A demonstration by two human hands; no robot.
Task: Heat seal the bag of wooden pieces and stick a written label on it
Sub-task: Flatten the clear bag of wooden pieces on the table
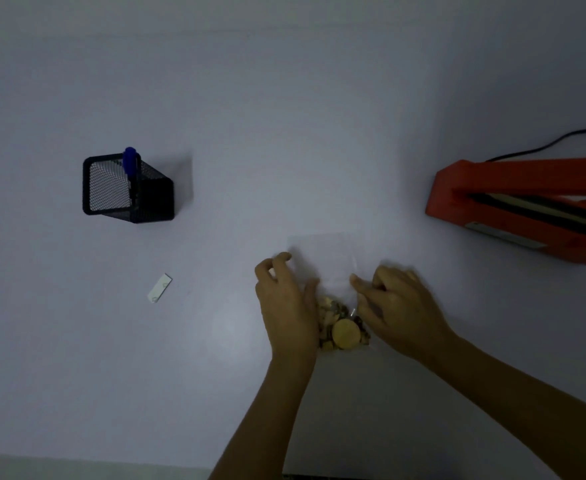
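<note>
A clear plastic bag [322, 258] lies flat on the white table, its open end pointing away from me. Wooden pieces [343, 329], one a round disc, are bunched at its near end. My left hand [286, 303] grips the bag's left edge, fingers curled over the film. My right hand [397, 306] pinches the bag's right edge. An orange heat sealer [513, 206] with its arm raised stands at the right. A small white label [160, 288] lies on the table to the left. A blue pen [130, 161] stands in a black mesh holder [125, 188].
A black power cord [544, 147] runs from behind the sealer off the right edge. The table's near edge [77, 459] shows along the bottom. The scene is dim.
</note>
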